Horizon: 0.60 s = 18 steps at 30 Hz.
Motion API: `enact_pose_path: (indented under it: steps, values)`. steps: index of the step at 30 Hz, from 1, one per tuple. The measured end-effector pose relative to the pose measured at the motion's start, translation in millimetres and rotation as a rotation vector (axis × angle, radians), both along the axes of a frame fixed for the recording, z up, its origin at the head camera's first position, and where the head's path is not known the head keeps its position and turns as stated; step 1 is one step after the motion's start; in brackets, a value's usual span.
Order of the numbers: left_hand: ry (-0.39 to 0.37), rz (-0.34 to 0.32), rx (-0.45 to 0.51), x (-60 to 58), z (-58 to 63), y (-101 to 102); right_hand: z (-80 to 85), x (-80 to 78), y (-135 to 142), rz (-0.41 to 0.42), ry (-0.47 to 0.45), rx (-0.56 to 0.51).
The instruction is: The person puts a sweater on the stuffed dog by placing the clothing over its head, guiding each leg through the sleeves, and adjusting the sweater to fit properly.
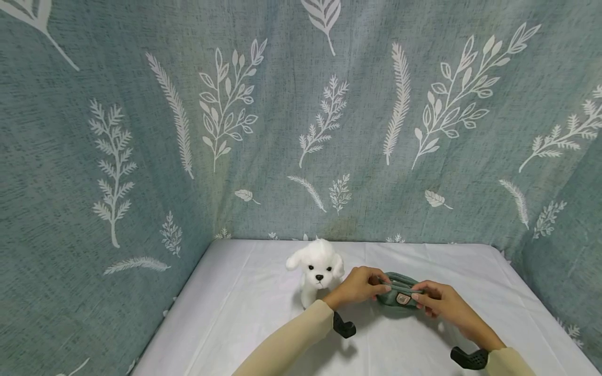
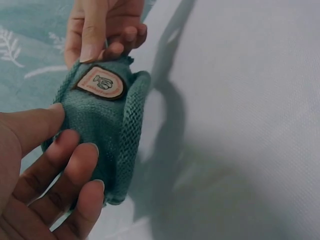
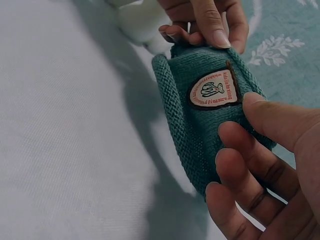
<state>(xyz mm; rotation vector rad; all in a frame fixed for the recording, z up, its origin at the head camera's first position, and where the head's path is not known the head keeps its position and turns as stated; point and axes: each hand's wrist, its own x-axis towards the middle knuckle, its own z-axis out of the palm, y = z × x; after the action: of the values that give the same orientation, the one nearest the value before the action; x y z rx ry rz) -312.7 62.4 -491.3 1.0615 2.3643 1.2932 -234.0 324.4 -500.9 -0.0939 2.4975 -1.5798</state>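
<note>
A small green knitted garment (image 1: 392, 300) with thick rolled edges is held up between my two hands, just over the white cloth. Its front carries a pale, dark-rimmed patch (image 3: 215, 90) with a printed figure. My left hand (image 1: 359, 284) pinches one end between thumb and fingers. At the opposite end my right hand (image 1: 442, 303) does the same, thumb on the upper edge and fingers beneath. To the left of the garment, a white plush dog (image 1: 320, 266) with floppy ears stands upright, partly hidden behind my left wrist.
A white cloth (image 1: 235, 313) covers the table. Blue-green curtains (image 1: 282, 130) with white leaf prints close in the back and both sides. Each wrist wears a black camera mount (image 1: 467, 357) that hangs near the cloth.
</note>
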Motion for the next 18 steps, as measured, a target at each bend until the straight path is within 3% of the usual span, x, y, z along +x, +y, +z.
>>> enact_pose_path:
  steps: [10,18]
  values:
    - [-0.039,-0.002,0.060,6.3,9.5,-1,8.3,2.5,5,0.030,0.024,-0.013]
    - [-0.005,-0.026,0.078,10.6,18.7,0,21.1,5.5,7,0.042,0.028,-0.018]
